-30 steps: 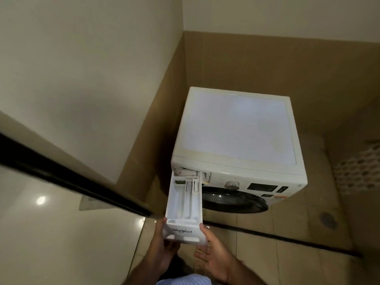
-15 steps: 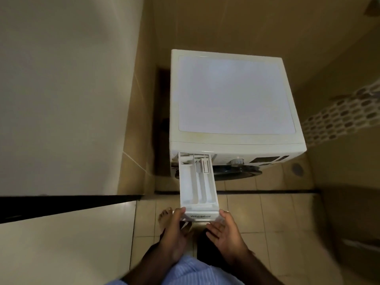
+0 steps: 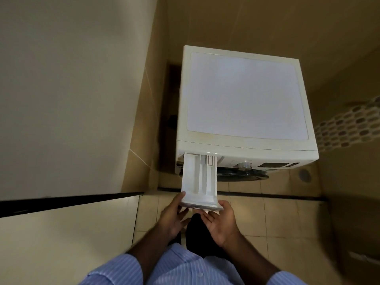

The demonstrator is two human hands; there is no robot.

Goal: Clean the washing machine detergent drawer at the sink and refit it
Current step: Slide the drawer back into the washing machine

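Note:
The white detergent drawer (image 3: 198,179) sticks far out of its slot at the top left of the white washing machine (image 3: 244,95), with its rear end inside the slot. My left hand (image 3: 173,215) holds the left end of the drawer's front panel, thumb along the side and fingers underneath. Across from it, my right hand (image 3: 219,222) holds the right end, thumb against the corner and fingers spread below the panel. The drawer's compartments look bare and pale.
The machine stands in a tiled corner, a cream wall (image 3: 72,89) close on its left. Its dark round door (image 3: 242,174) and control knob (image 3: 244,165) face me. A black strip (image 3: 267,196) crosses the tiled floor. A floor drain (image 3: 304,175) lies to the right.
My head has tipped down, so the machine's top now fills the view. Both hands stay on the drawer front, and the drawer looks slightly deeper in its slot.

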